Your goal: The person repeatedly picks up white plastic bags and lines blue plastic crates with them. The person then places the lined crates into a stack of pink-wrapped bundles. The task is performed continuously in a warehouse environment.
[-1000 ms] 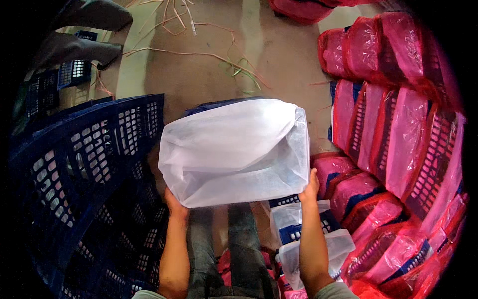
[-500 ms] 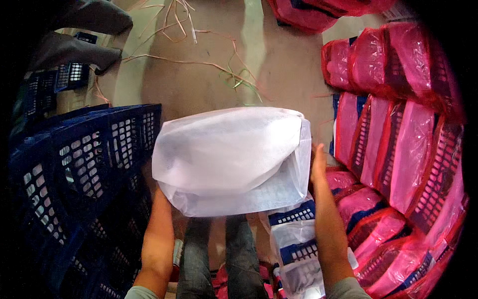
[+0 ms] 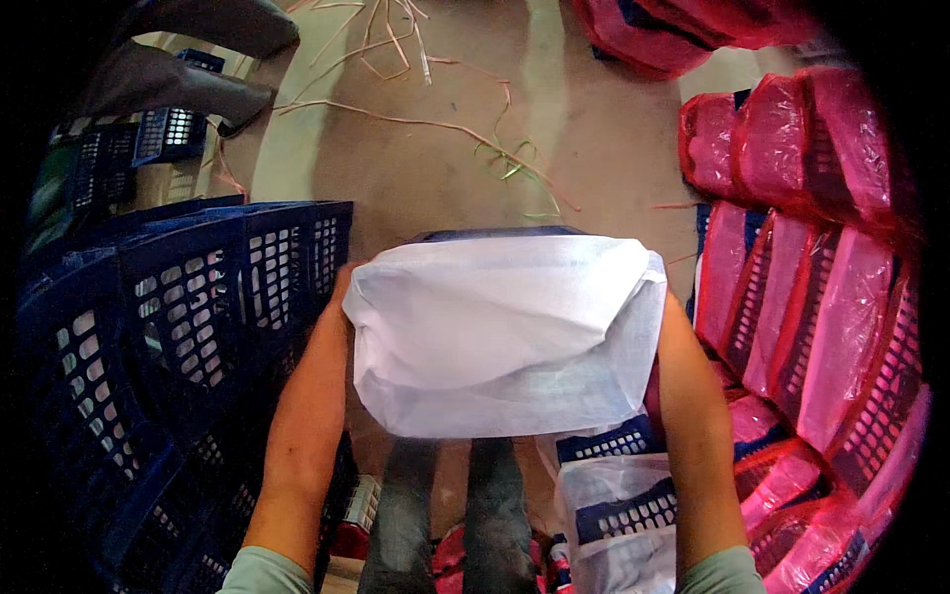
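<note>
Held out in front of me is a blue plastic crate (image 3: 500, 235), of which only the far rim shows. A white translucent plastic bag (image 3: 495, 327) covers its top and near side, creased and sagging at the middle. My left hand (image 3: 347, 285) grips the left end; its fingers are hidden behind the bag. At the right end, my right hand (image 3: 669, 297) holds on too, mostly covered by the plastic, with its fingers out of sight.
Blue perforated crates (image 3: 188, 307) are stacked on my left. Crates in pink bags (image 3: 782, 297) are piled on the right. Crates in clear bags (image 3: 618, 495) stand by my legs. Loose straps (image 3: 416, 124) lie on the floor. A person's grey-clad legs (image 3: 188, 84) show at far left.
Both hands have come further round the crate's ends, and my right hand, earlier visible beside the bag, is now mostly hidden. The crate's blue far rim has come into sight.
</note>
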The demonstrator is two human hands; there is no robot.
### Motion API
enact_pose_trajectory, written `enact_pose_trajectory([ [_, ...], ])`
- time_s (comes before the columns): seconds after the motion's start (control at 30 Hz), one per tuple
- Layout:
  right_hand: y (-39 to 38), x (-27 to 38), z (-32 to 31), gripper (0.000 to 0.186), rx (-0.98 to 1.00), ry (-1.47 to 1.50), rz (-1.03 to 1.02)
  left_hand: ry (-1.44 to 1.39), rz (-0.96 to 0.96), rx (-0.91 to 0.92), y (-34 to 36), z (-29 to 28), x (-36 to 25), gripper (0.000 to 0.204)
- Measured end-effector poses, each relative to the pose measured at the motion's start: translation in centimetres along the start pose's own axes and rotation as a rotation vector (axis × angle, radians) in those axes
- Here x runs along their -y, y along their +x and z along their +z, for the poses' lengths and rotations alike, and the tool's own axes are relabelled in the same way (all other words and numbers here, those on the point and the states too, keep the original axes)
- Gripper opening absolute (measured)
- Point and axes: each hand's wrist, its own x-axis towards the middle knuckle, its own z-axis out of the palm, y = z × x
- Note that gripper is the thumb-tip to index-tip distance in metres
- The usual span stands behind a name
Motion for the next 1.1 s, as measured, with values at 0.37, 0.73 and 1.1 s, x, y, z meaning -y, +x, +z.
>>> enact_pose_trajectory([
  [0.37, -22.3, -0.1, 9.1, 0.045, -0.002, -0.676, -0.409, -0.183, 0.103, 0.115, -18.3, 2.0, -17.7, 0.032],
  [0.73, -17.2, -4.5, 10.7, 0.055, -0.115, -0.978, -0.183, 0.213, -0.019, 0.094, -16.8, 7.7, -14.8, 0.066],
  [1.1, -27.0, -2.0, 7.5, 0.064, -0.687, -0.932, -0.527, 0.155, 0.364, -0.321, -23.7, 3.1, -13.2, 0.058],
])
